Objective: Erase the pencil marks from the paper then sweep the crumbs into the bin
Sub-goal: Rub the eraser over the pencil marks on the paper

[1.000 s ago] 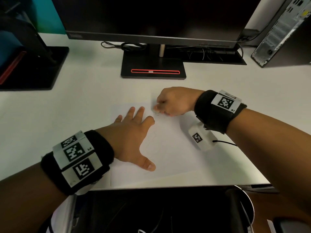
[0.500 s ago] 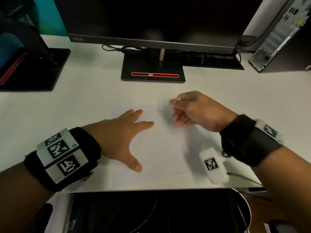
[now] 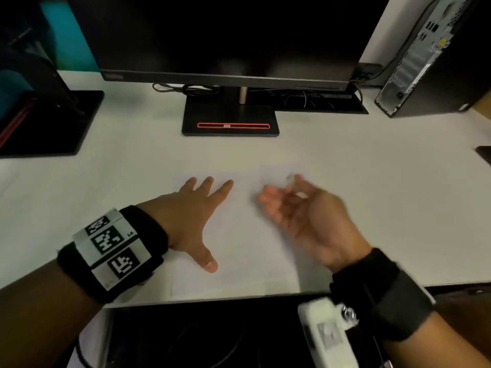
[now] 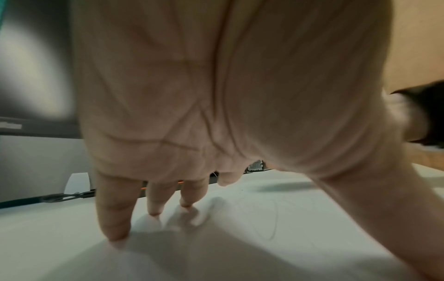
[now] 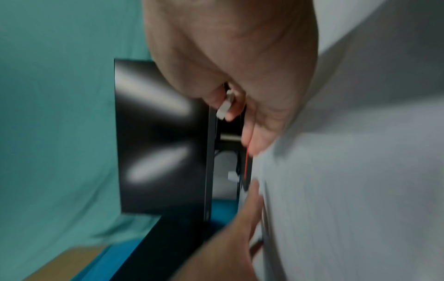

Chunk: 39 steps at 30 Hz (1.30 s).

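A white sheet of paper (image 3: 239, 248) lies on the white desk near its front edge, with faint pencil lines (image 4: 273, 218) showing in the left wrist view. My left hand (image 3: 196, 208) lies flat on the sheet's left part, fingers spread and fingertips (image 4: 115, 233) pressing down. My right hand (image 3: 281, 192) hovers over the sheet's right part, turned on its side with the palm facing left. Its thumb and forefinger pinch a small white eraser (image 3: 291, 179) (image 5: 224, 106), and the other fingers hang loosely extended. The picture is blurred by motion.
A monitor on a black stand (image 3: 229, 120) is behind the paper. A second stand (image 3: 47, 123) is at far left and a computer tower (image 3: 425, 62) at far right. A dark container (image 3: 199, 335) sits below the desk's front edge.
My right hand lifted the eraser off the paper's far edge, drew back toward me and to the right, and rolled onto its side. The left hand stayed flat on the sheet.
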Each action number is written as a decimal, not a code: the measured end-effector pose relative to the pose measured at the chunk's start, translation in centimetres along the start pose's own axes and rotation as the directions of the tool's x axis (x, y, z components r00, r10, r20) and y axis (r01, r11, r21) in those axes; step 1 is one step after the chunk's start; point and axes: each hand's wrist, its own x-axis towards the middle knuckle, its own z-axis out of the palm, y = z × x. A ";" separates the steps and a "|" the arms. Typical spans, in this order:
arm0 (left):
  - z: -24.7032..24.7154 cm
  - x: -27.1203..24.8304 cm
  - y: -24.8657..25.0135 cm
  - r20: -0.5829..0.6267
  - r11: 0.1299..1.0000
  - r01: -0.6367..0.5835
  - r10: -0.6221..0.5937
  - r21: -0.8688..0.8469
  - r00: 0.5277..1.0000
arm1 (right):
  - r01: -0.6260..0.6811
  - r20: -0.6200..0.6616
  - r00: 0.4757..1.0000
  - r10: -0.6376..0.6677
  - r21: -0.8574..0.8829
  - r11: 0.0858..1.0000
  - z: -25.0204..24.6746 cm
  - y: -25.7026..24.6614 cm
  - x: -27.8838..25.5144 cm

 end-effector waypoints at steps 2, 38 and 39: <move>0.1 0.0 0.2 0.006 1.000 -0.009 0.009 0.010 1.000 | -0.245 0.158 0.943 0.292 -0.261 0.933 1.0 2.4 -1.4; 0.5 -0.5 -0.3 0.056 0.999 -0.040 0.040 -0.001 0.998 | 0.155 -0.188 0.973 -0.132 0.108 0.982 -3.1 -6.1 4.0; 0.6 -0.6 -0.3 0.054 0.999 -0.041 0.041 -0.002 0.998 | 0.240 -0.244 0.949 -0.198 0.154 0.958 -3.8 -7.0 3.7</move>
